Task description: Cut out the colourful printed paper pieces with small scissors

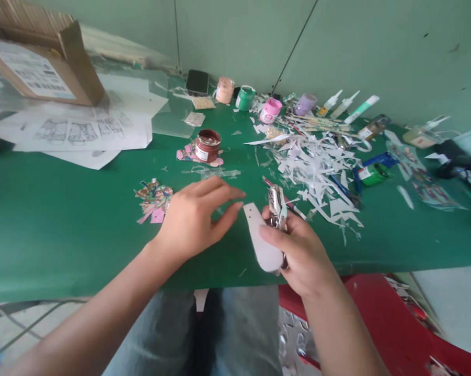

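Note:
My right hand (pixel 301 250) is closed round a metal hole punch (pixel 276 203), and its thumb presses a white paper piece (pixel 266 250) with a rounded lower end and small holes near its narrow top. My left hand (pixel 198 216) hovers just left of that piece, thumb and fingers a little apart, with nothing between them. Left of my left hand lies a small pile of colourful cut pieces (pixel 154 201). An open jar of dark red paint (pixel 208 146) stands beyond it on a pink patterned cutout (pixel 186 152).
White paper scraps (pixel 309 162) are heaped at the right. Paint jars (pixel 245 98) and glue bottles line the back of the green table (pixel 82 230). A cardboard box (pixel 47 62) and printed sheets (pixel 86 128) occupy the back left.

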Available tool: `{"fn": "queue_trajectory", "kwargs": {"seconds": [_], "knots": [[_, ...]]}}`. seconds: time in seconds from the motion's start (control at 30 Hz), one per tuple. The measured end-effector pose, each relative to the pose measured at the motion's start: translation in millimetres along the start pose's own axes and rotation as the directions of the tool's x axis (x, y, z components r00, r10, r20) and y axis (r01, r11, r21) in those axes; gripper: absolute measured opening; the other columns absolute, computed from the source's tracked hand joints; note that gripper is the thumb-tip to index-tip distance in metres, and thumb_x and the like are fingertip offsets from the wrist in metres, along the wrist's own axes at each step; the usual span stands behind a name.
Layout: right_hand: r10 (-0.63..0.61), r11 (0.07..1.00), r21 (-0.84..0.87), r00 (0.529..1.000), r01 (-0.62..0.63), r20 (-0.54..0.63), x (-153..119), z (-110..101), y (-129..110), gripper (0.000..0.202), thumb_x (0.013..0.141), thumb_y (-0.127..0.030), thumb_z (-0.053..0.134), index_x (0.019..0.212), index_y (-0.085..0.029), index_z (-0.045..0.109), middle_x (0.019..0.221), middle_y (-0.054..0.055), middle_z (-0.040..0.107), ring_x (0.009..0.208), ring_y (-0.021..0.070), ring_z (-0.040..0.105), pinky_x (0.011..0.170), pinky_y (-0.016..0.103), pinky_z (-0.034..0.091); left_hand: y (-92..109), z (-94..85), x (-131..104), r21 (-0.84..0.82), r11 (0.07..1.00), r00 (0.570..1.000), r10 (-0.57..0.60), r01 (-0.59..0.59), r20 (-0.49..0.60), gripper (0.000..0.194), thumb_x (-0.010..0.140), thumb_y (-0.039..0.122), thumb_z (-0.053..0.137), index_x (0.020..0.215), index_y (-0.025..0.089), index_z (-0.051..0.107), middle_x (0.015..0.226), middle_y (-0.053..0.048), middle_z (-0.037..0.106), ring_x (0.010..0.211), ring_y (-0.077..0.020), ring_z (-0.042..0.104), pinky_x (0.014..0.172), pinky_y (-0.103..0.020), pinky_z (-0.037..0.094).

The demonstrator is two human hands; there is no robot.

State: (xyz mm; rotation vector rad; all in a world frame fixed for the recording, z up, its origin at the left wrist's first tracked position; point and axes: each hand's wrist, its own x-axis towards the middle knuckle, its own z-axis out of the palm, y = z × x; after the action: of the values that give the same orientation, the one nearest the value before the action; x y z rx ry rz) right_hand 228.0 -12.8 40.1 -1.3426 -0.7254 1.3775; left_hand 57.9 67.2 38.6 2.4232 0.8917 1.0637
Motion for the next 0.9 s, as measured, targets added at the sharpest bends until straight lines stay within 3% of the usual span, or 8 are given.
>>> {"fn": "queue_trajectory", "kwargs": {"seconds": [0.07, 0.13, 0.3, 0.37, 0.5, 0.57, 0.63, 0.9], "knots": [[-0.113, 0.99, -0.098, 0.991, 0.106, -0.066, 0.1, -1.2, 2.7, 0.038, 0.065, -0.041, 0.082, 0.085, -0.023, 0.055, 0.062, -0.007, 0.051, 0.048, 0.0074, 0.045, 0.043, 0.02, 0.038, 10.1, 0.8, -3.3, -0.244, 0.925, 0.954, -0.26, 0.291, 0.15, 0.03, 0.096, 0.038, 0.047, 0.089, 0.018, 0.069, 0.079, -0.001, 0.068, 0.066, -0.013, 0.059, 0.059, -0.024, 0.043], [-0.194, 0.962, -0.209, 0.978, 0.174, -0.079, -0.3, -3.3, 5.5, 0.034, 0.069, -0.041, 0.08, 0.087, -0.023, 0.057, 0.064, -0.006, 0.052, 0.051, 0.0084, 0.047, 0.046, 0.021, 0.041, 19.5, 4.2, -6.8, -0.378, 0.797, 0.873, -0.359, 0.471, 0.33, 0.034, 0.094, 0.042, 0.048, 0.079, 0.017, 0.065, 0.07, 0.0, 0.064, 0.061, -0.012, 0.056, 0.054, -0.023, 0.04], [-0.228, 0.913, -0.333, 0.972, 0.236, 0.063, -2.3, -13.2, 2.4, 0.032, 0.087, -0.053, 0.059, 0.098, -0.024, 0.057, 0.072, -0.002, 0.057, 0.052, 0.0117, 0.054, 0.048, 0.025, 0.045, 24.8, 13.5, -8.8, -0.465, 0.612, 0.768, -0.483, 0.64, 0.42, 0.025, 0.094, 0.036, 0.046, 0.075, 0.02, 0.049, 0.057, 0.004, 0.059, 0.053, -0.0117, 0.058, 0.052, -0.022, 0.042], [-0.242, 0.804, -0.545, 0.968, 0.238, 0.065, -1.2, -19.1, -2.9, 0.032, 0.092, -0.053, 0.049, 0.095, -0.023, 0.058, 0.071, -0.001, 0.058, 0.054, 0.0135, 0.055, 0.049, 0.026, 0.043, 21.0, 13.6, -7.6, -0.37, 0.645, 0.74, -0.53, 0.668, 0.413, 0.02, 0.094, 0.035, 0.044, 0.079, 0.021, 0.047, 0.052, 0.005, 0.057, 0.046, -0.0119, 0.056, 0.048, -0.022, 0.04], [-0.401, 0.27, -0.932, 0.908, 0.243, 0.121, 4.7, -30.4, -8.0, 0.023, 0.093, -0.038, 0.048, 0.082, -0.022, 0.058, 0.07, 0.003, 0.06, 0.067, 0.0186, 0.057, 0.059, 0.029, 0.04, 16.3, 14.1, -4.3, -0.07, 0.772, 0.744, -0.578, 0.632, 0.336, 0.016, 0.093, 0.03, 0.046, 0.084, 0.021, 0.054, 0.059, 0.003, 0.062, 0.043, -0.0118, 0.052, 0.047, -0.024, 0.035], [-0.417, 0.121, -0.958, 0.889, 0.261, 0.19, 7.2, -33.1, -6.5, 0.02, 0.093, -0.033, 0.048, 0.082, -0.021, 0.06, 0.079, 0.006, 0.064, 0.078, 0.0217, 0.06, 0.065, 0.031, 0.041, 16.9, 17.1, -2.0, 0.047, 0.799, 0.749, -0.581, 0.6, 0.319, 0.017, 0.094, 0.028, 0.046, 0.086, 0.02, 0.059, 0.068, 0.0, 0.067, 0.051, -0.0146, 0.058, 0.05, -0.025, 0.036], [-0.389, 0.072, -0.961, 0.895, 0.266, 0.218, 8.1, -33.4, -4.5, 0.019, 0.092, -0.031, 0.048, 0.083, -0.021, 0.061, 0.086, 0.007, 0.066, 0.083, 0.0229, 0.061, 0.068, 0.032, 0.042, 18.2, 20.7, 1.0, 0.137, 0.809, 0.744, -0.581, 0.571, 0.33, 0.02, 0.094, 0.026, 0.046, 0.092, 0.02, 0.064, 0.075, -0.003, 0.071, 0.062, -0.0185, 0.063, 0.053, -0.027, 0.036], [-0.388, 0.139, -0.953, 0.9, 0.268, 0.196, 7.7, -29.0, -3.7, 0.017, 0.092, -0.03, 0.051, 0.097, -0.022, 0.065, 0.093, 0.006, 0.071, 0.082, 0.0225, 0.065, 0.068, 0.033, 0.046, 17.8, 24.3, 5.4, 0.16, 0.826, 0.755, -0.56, 0.541, 0.341, 0.026, 0.092, 0.022, 0.048, 0.104, 0.021, 0.071, 0.081, -0.006, 0.075, 0.073, -0.0225, 0.069, 0.058, -0.028, 0.043]]}}
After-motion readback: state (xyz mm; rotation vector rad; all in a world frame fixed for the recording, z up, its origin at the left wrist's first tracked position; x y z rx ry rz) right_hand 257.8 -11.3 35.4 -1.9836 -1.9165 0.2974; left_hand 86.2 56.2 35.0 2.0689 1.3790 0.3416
